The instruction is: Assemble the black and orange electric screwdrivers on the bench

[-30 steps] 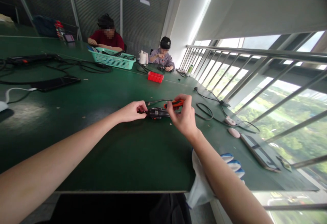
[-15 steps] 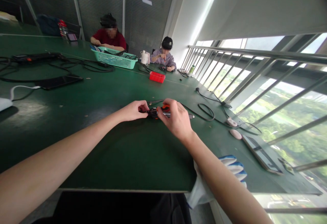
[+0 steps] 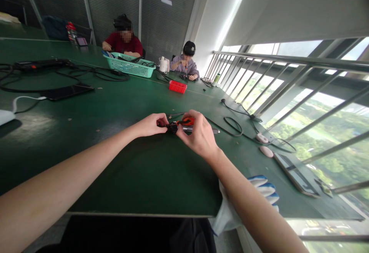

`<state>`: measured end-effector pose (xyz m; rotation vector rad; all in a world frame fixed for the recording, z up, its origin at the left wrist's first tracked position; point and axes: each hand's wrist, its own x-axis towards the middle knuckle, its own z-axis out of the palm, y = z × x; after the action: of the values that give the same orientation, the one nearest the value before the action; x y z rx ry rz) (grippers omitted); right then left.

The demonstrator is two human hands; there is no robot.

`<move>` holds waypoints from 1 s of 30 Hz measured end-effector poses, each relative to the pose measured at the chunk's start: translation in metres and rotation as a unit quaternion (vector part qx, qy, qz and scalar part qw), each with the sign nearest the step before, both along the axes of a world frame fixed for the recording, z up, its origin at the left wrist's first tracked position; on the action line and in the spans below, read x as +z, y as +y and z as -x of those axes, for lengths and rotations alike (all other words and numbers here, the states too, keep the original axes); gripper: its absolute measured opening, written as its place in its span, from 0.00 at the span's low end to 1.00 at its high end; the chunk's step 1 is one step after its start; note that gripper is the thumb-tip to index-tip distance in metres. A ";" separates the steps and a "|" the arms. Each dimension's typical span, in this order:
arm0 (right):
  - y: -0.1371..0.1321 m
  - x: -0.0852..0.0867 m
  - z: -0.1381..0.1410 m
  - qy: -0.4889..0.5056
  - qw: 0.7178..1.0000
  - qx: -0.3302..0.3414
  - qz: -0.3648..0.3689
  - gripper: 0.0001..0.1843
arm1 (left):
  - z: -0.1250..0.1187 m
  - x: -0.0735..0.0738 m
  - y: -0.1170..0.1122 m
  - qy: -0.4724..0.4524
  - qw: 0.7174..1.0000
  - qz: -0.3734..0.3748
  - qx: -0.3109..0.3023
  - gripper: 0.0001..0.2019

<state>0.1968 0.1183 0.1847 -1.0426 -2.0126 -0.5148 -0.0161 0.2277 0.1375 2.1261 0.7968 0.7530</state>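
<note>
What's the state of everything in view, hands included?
left hand, pinched on black tool
right hand, closed around orange tool
black tool, partly hidden
orange tool, held, partly hidden
turquoise basket, open, loaded
red bin, open, contents unclear
glove, unworn, partly hidden
black flat device, lying down

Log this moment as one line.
Left hand: pinching black device | right hand: holding orange-black tool | red bin: beyond hands

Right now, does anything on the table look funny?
The glove looks odd: it pokes past the front edge of the table and might slip off. Pale specks dot the top; I can't tell what they are.
</note>
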 end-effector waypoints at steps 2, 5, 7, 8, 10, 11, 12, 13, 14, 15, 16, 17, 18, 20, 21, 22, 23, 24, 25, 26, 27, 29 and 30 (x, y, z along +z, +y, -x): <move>-0.001 0.001 -0.001 -0.018 1.000 -0.013 0.003 0.13 | 0.000 0.001 0.000 0.002 1.000 0.002 0.002 0.12; 0.000 0.003 -0.004 0.006 1.000 -0.015 0.016 0.12 | 0.000 0.002 -0.001 0.001 1.000 0.004 0.001 0.13; 0.000 0.004 -0.007 0.021 0.999 0.011 0.036 0.15 | 0.000 0.002 -0.001 -0.002 1.000 0.005 -0.004 0.13; 0.000 0.004 -0.009 0.019 0.998 0.022 0.049 0.16 | 0.000 0.002 -0.001 -0.004 1.000 0.005 -0.007 0.13; 0.000 0.006 -0.013 0.015 0.997 0.025 0.070 0.15 | 0.000 0.002 -0.001 -0.004 1.000 0.003 -0.007 0.13; 0.000 0.007 -0.016 0.020 0.997 0.016 0.071 0.13 | 0.000 0.002 -0.001 -0.001 1.000 0.001 -0.004 0.13; 0.000 0.008 -0.020 0.032 0.997 0.002 0.066 0.12 | 0.000 0.002 -0.001 0.003 1.000 -0.001 0.000 0.13; 0.000 0.009 -0.023 0.051 0.997 -0.013 0.052 0.11 | 0.000 0.002 -0.001 0.007 1.000 -0.004 0.005 0.13; -0.001 0.010 -0.027 0.073 0.996 -0.030 0.034 0.12 | 0.000 0.002 -0.001 0.011 1.000 -0.005 0.010 0.14; -0.001 0.012 -0.031 0.093 0.994 -0.046 0.016 0.12 | 0.000 0.002 -0.001 0.015 1.000 -0.006 0.013 0.14; -0.001 0.013 -0.035 0.109 0.992 -0.059 0.003 0.12 | 0.000 0.002 -0.002 0.018 1.000 -0.007 0.016 0.14; -0.001 0.014 -0.037 0.118 0.991 -0.068 -0.005 0.12 | 0.000 0.002 -0.002 0.019 1.000 -0.008 0.018 0.14; -0.001 0.015 -0.040 0.120 0.990 -0.073 -0.008 0.12 | 0.000 0.003 -0.002 0.020 1.000 -0.009 0.019 0.14; -0.001 0.015 -0.041 0.106 0.992 -0.073 -0.001 0.12 | 0.000 0.003 -0.002 0.024 0.999 -0.013 0.021 0.13; 0.000 0.015 -0.041 0.093 0.993 -0.070 0.007 0.12 | 0.000 0.004 -0.002 0.024 0.999 -0.013 0.021 0.13; 0.000 0.015 -0.041 0.078 0.995 -0.068 0.015 0.11 | 0.000 0.004 -0.002 0.024 0.999 -0.013 0.019 0.13; 0.001 0.015 -0.040 0.060 0.996 -0.066 0.023 0.11 | 0.000 0.004 -0.002 0.023 1.000 -0.011 0.017 0.13; 0.002 0.015 -0.039 0.041 0.997 -0.065 0.029 0.10 | 0.000 0.005 -0.002 0.022 1.000 -0.010 0.015 0.13; 0.002 0.015 -0.038 0.023 0.997 -0.065 0.032 0.10 | 0.000 0.005 -0.003 0.020 1.000 -0.010 0.013 0.13; 0.002 0.015 -0.037 0.006 0.997 -0.065 0.032 0.09 | 0.000 0.005 -0.003 0.020 1.000 -0.010 0.011 0.13; 0.002 0.015 -0.037 -0.006 0.997 -0.065 0.029 0.09 | 0.000 0.005 -0.003 0.020 1.000 -0.011 0.010 0.13; 0.002 0.016 -0.037 -0.014 0.998 -0.062 0.020 0.08 | 0.000 0.005 -0.003 0.018 1.000 -0.012 0.007 0.12; 0.002 0.016 -0.037 -0.011 0.998 -0.061 0.014 0.08 | -0.001 0.005 -0.003 0.018 1.000 -0.011 0.004 0.12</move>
<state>0.2341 0.1202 0.2005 -1.1873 -1.9901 -0.5653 -0.0156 0.2251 0.1422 2.1627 0.8212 0.7328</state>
